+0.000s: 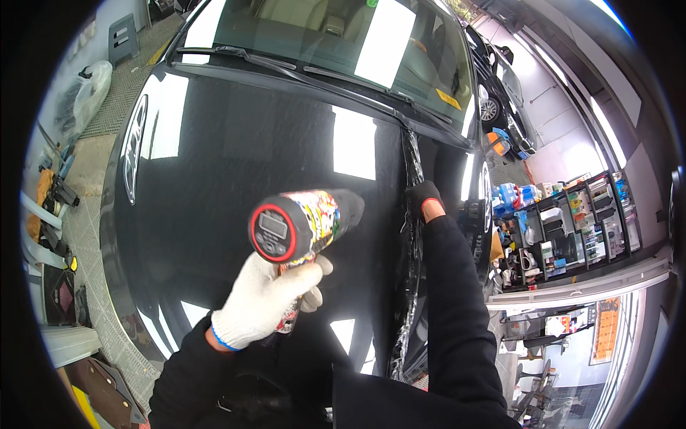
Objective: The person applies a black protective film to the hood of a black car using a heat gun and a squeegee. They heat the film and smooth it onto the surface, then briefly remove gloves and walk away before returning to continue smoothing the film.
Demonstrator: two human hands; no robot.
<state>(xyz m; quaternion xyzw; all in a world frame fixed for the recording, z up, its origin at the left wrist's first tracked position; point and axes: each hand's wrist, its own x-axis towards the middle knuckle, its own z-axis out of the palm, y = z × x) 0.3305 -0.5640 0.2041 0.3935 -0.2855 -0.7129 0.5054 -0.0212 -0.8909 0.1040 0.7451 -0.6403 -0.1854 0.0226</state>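
Note:
My left hand, in a white knit glove, is wrapped round the handle of a heat gun. The gun has a sticker-covered body and a round, red-ringed display facing me; its dark nozzle points away to the right over the glossy black car hood. Farther right, my right hand, in a dark glove, is closed at the hood's right edge. A crumpled, shiny black film strip runs along that edge and passes at this hand. The fingertips are hidden, so what they grip cannot be made out.
Beyond the hood are the wipers and windshield. Shelves of bottles and supplies line the right side, with another dark car farther back. At left stand a grey stool and a plastic-wrapped bundle.

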